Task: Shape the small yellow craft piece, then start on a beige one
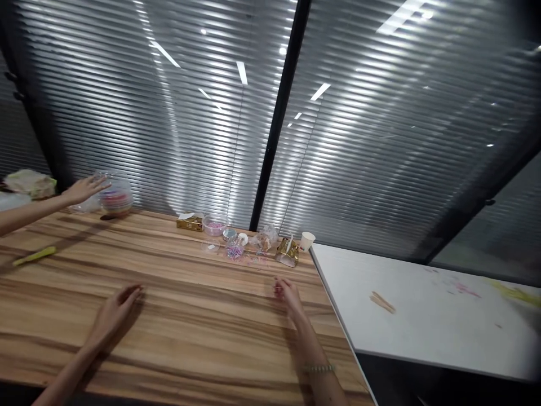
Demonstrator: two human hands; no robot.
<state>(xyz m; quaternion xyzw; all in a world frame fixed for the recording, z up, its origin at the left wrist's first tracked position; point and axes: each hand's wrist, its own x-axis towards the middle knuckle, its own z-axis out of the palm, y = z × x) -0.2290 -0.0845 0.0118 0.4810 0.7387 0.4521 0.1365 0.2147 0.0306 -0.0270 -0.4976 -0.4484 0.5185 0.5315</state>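
My left hand (113, 313) rests flat on the wooden table (190, 316), fingers apart, holding nothing. My right hand (288, 295) lies further right on the same table; its fingertips pinch together, and whether something tiny is between them is too small to tell. Beyond my right hand sits a cluster of small craft items: a clear dish of pink bits (214, 226), a small container with purple bits (234, 248), scattered beads, a gold box (190, 223), a gold foil bag (288, 252) and a white paper cup (307, 241).
Another person's hand (87, 188) reaches from the left to a clear round container with coloured contents (115, 195). A yellow-green stick (34, 256) lies at left. A white table (422, 316) with wooden sticks (382, 303) adjoins on the right. Blinds behind glass stand at the back.
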